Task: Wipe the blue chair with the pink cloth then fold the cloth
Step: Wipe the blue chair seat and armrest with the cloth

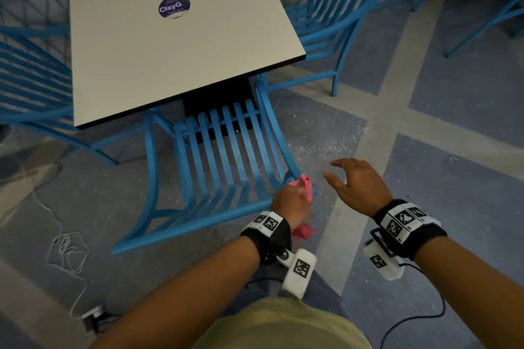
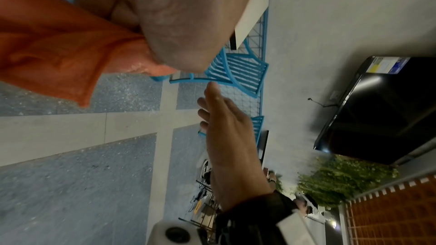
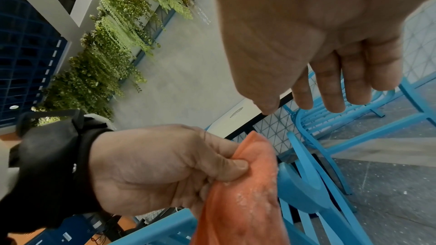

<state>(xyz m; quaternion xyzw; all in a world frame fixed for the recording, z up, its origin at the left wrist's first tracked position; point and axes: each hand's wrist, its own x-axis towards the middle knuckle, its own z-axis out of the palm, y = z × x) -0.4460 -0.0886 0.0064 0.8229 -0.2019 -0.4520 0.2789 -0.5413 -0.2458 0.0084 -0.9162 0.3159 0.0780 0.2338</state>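
Note:
The blue slatted chair (image 1: pixel 221 156) is pushed under the white table, its back towards me. My left hand (image 1: pixel 292 201) grips the bunched pink cloth (image 1: pixel 307 185) at the right end of the chair's top rail (image 1: pixel 198 221); a loose end (image 1: pixel 303 232) hangs below the wrist. In the right wrist view the thumb (image 3: pixel 226 167) pinches the cloth (image 3: pixel 245 193) against the fingers, beside the blue chair frame (image 3: pixel 304 185). My right hand (image 1: pixel 357 181) hovers just right of the cloth, fingers spread and relaxed, holding nothing. The left wrist view shows the cloth (image 2: pixel 54 55) and that open hand (image 2: pixel 226 128).
A white table (image 1: pixel 170 45) with a round purple sticker (image 1: pixel 173 6) stands over the chair's seat. More blue chairs stand at left (image 1: pixel 31 73) and right (image 1: pixel 337 17). A white cable (image 1: pixel 68 252) and a plug lie on the tiled floor at lower left.

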